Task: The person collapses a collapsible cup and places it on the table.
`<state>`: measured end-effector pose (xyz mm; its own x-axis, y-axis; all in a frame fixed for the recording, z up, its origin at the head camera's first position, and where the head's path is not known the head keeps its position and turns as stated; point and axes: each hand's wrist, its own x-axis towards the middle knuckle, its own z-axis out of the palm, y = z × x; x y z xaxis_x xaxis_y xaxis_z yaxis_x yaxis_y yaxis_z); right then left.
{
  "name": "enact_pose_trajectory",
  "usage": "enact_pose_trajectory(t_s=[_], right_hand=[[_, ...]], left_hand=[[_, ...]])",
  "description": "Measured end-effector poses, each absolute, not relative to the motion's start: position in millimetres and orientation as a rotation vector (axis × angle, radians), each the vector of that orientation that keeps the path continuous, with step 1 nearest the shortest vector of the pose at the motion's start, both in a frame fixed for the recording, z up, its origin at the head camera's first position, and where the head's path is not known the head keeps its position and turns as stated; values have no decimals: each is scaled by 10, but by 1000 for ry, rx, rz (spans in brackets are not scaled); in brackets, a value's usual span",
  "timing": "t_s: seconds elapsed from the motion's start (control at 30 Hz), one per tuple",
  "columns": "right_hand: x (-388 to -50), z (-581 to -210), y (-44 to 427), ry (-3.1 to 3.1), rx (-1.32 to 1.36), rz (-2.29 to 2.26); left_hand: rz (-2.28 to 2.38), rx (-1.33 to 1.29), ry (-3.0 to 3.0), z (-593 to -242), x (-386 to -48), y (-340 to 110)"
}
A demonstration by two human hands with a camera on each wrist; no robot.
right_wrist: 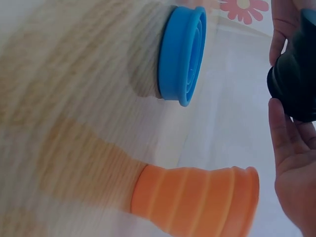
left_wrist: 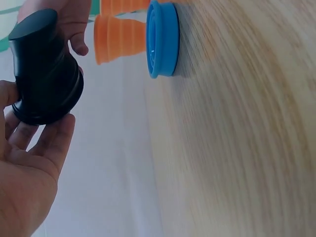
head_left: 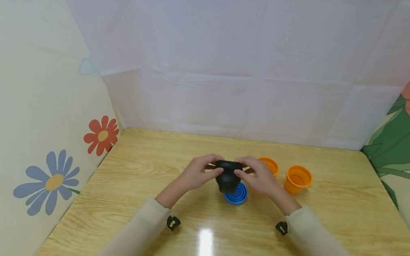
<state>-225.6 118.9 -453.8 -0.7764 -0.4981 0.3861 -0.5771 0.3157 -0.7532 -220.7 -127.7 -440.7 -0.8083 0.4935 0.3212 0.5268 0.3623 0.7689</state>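
- The left hand (head_left: 197, 172) and right hand (head_left: 260, 176) are pinching a black, rubbery-looking, ribbed cup (head_left: 228, 181) by its rim, fingers holding it above the tabletop (head_left: 151, 160); uneven squeezing could make it slip.
- A blue, round, collapsed cup (head_left: 239, 196) is lying below, where a drop could knock it.
- Two orange, tapered cups (head_left: 293, 186) are standing beyond.

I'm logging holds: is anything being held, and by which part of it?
Yes: a black cup, held at its wider, rimmed end, with the left grip and the right grip on opposite sides.
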Motion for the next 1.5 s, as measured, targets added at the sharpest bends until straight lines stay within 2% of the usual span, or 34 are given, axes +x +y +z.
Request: enact_pose_trajectory(t_s=[0.83,1.03,1.3,1.5], right_hand=[[-1985,-4655,1307,-2143,1011,1196],[-1948,-4688,1321,-2195,969,1352],[-1879,-4650,1328,-2149,1039,1898],[-1865,-4633,1303,-2133,986,1866]], left_hand=[[-1582,-1183,-2460,-4382,-2045,-1156],[-1447,-1183,-2422,-4389,-2021,-1120],[-1353,-1105,-2309,-4378,-1995,-1102],[-1508,-1107,-2329,-4384,-1973,-1113]])
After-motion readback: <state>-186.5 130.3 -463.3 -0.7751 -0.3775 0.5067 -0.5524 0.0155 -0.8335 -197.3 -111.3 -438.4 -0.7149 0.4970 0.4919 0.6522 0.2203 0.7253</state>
